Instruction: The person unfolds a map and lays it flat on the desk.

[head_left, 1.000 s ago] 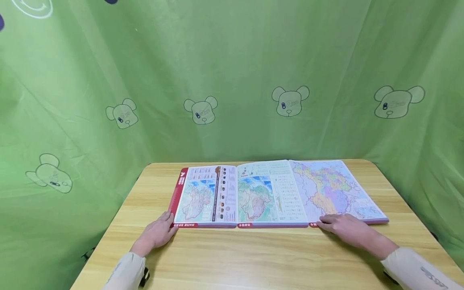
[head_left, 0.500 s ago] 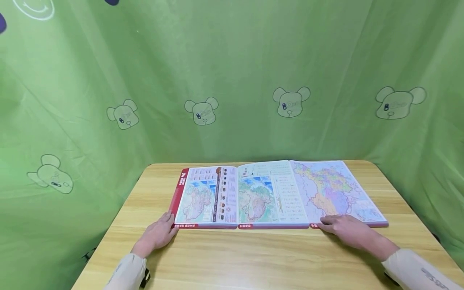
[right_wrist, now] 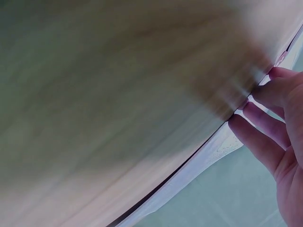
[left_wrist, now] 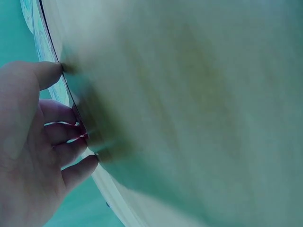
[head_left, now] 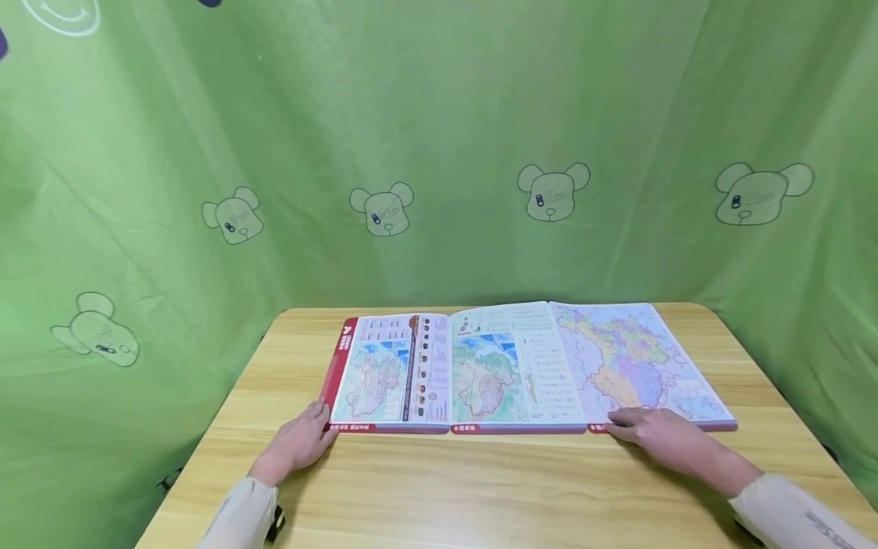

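Observation:
Three printed map sheets lie side by side in a row, overlapping, with thick front edges and red corner labels: a red-bordered left map (head_left: 373, 381), a middle map (head_left: 483, 381) and a many-coloured right map (head_left: 620, 354). My left hand (head_left: 296, 442) rests at the front left corner of the left map, its fingertips along the red border; the left wrist view shows thumb and fingers spread at the edge. On the front edge of the right map lies my right hand (head_left: 661, 436), near that map's red label. In the right wrist view its fingertips touch that edge.
The maps lie on a light wood-grain table (head_left: 439, 488) with rounded far corners, toward its far edge. A green curtain (head_left: 453, 252) printed with bear heads hangs right behind the table and along both sides.

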The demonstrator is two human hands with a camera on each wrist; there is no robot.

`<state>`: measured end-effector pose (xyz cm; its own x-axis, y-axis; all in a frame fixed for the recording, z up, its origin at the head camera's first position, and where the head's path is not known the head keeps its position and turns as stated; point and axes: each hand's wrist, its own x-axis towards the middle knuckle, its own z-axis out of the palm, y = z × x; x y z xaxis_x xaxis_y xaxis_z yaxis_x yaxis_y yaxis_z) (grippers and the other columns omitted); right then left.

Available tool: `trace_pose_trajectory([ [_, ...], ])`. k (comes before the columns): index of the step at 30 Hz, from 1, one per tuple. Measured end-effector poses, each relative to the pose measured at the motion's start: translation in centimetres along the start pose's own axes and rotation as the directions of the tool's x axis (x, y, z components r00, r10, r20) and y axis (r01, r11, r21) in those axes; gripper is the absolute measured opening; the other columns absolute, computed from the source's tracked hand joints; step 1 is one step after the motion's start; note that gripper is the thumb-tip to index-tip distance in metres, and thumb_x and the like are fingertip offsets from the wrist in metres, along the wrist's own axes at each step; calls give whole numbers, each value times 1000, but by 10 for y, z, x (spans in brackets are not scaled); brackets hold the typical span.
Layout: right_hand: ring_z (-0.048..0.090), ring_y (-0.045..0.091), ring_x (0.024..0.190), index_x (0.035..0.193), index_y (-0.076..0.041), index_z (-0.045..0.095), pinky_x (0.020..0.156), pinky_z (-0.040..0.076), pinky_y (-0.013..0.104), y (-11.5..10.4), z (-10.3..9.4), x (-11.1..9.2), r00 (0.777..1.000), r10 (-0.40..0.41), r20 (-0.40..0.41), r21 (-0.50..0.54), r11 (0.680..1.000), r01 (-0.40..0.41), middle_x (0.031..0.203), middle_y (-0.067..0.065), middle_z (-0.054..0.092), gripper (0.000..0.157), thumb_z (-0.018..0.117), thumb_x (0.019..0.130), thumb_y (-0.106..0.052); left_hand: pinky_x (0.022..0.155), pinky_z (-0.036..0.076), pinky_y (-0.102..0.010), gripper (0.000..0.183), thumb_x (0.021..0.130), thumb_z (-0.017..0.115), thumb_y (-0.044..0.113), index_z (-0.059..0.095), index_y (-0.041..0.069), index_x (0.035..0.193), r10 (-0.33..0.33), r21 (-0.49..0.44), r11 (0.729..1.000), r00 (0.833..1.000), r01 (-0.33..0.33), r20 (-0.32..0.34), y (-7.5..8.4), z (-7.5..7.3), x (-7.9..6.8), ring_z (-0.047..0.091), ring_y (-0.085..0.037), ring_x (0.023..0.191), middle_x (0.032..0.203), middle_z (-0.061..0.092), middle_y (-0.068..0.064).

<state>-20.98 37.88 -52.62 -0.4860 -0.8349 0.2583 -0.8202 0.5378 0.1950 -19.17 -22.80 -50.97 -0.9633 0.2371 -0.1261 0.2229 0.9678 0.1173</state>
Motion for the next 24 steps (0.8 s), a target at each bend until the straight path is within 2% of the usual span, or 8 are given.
trace_pose_trajectory([
  [7,66,30,87,106,-10,72,65,57,41,0,-1,-2,1000,-17,-23,-11,1000,16,106,13,66,38,60,71,2,110,28,-48,59,99,47,32,38,-12,138,11,6,1000,1000,-10,-5,-1,2,-1,29,-40,135,147,29,-28],
  [10,66,29,87,105,-10,73,65,57,40,0,-1,-2,999,-29,-35,-31,999,28,104,13,67,34,54,78,-1,107,31,-50,59,98,49,31,38,-10,139,9,-13,1000,1000,-9,-17,-1,1,-1,30,-40,135,147,29,-28],
  [12,66,28,86,105,-10,73,64,57,40,0,-2,-1,998,-36,-42,-44,998,34,104,13,67,33,44,89,-5,106,33,-51,59,97,51,31,39,-9,138,9,-24,1000,1000,-9,-24,-1,0,0,31,-41,134,147,30,-28],
  [14,66,28,86,104,-10,73,63,57,39,0,0,-1,998,-42,-43,-58,998,39,103,12,67,47,26,101,-12,104,34,-52,58,96,53,30,40,-8,138,10,-26,1000,1000,-10,-25,-2,0,0,32,-42,133,146,31,-28],
  [16,66,27,85,104,-10,73,62,57,39,0,0,-1,998,-42,-46,-62,997,39,103,12,67,67,7,105,-19,104,35,-52,58,96,54,30,41,-8,138,16,-18,1000,1000,-16,-25,-2,-1,1,34,-42,132,145,32,-28],
  [18,66,27,84,103,-10,73,61,57,39,-1,0,-1,998,-38,-52,-61,998,35,102,12,67,77,-2,103,-23,103,37,-52,57,96,55,29,43,-9,137,22,-14,1000,999,-22,-32,-1,-3,1,36,-42,130,144,34,-29],
  [21,66,28,85,104,-8,73,62,57,40,-2,-1,0,998,-29,-58,-54,998,26,103,12,67,75,-1,104,-22,101,38,-52,57,95,56,29,45,-11,134,27,5,1000,999,-27,-43,1,-7,2,39,-42,128,142,37,-29],
  [24,66,29,86,106,-7,72,63,57,41,-3,-1,2,998,-8,-70,-48,999,5,104,13,67,60,13,103,-16,101,38,-53,55,95,56,29,48,-12,131,36,29,999,998,-35,-52,5,-13,4,41,-43,126,139,40,-30],
])
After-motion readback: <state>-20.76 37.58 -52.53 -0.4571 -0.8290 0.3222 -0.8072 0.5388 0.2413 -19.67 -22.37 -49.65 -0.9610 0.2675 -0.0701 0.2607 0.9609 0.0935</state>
